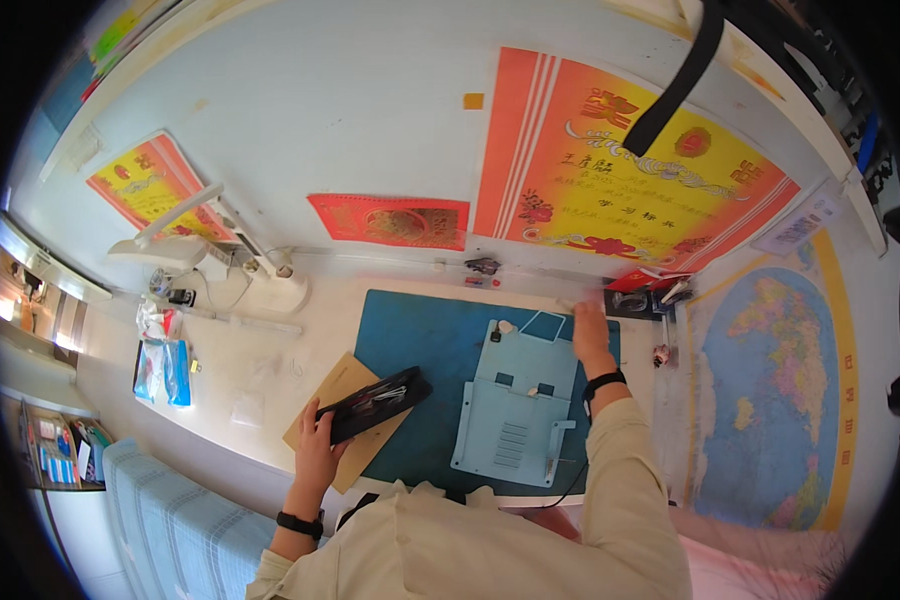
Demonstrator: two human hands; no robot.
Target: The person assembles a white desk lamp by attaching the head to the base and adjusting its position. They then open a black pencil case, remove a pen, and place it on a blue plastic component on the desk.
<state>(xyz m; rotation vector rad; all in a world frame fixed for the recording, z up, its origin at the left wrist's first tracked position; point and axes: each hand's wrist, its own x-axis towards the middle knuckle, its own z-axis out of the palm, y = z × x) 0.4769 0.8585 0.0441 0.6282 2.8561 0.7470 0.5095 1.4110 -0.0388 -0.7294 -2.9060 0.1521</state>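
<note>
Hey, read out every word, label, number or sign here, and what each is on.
I won't copy wording; here's where it stands.
Large red-and-yellow certificate: bold characters, plus smaller dark ones.
Small red-and-yellow certificate: too small to read.
Red sheet: gold marks, too blurred to read.
World map: characters down its yellow border; map labels too small.
Black case in the left hand: none I can make out.
</note>
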